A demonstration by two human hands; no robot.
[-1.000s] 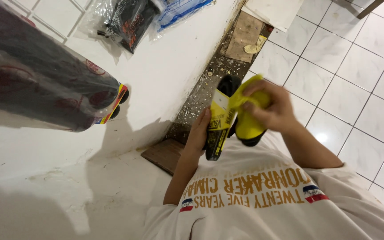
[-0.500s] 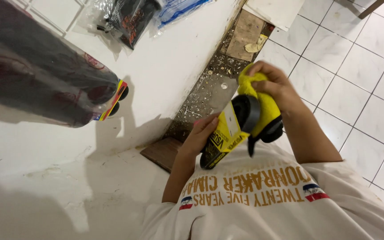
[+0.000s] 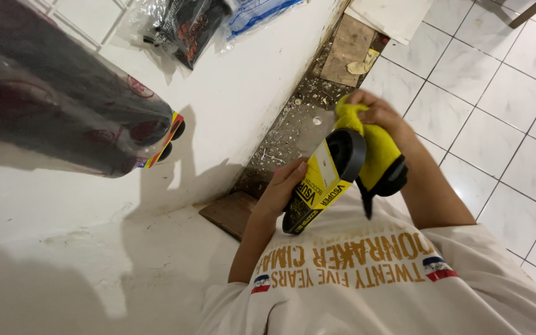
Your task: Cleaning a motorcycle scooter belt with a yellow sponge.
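Yellow-labelled black roll (image 3: pixel 324 183) in left hand (image 3: pixel 280 189)

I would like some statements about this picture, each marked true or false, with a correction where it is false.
1. The left hand holds a black ring with a yellow label. True.
2. The right hand presses a blue sponge on the ring. False: it holds a yellow cloth.
3. The floor has white tiles. True.
4. The person wears a black shirt. False: the shirt is white with gold lettering.
5. A dark bundle wrapped in clear plastic lies on the white ledge. True.
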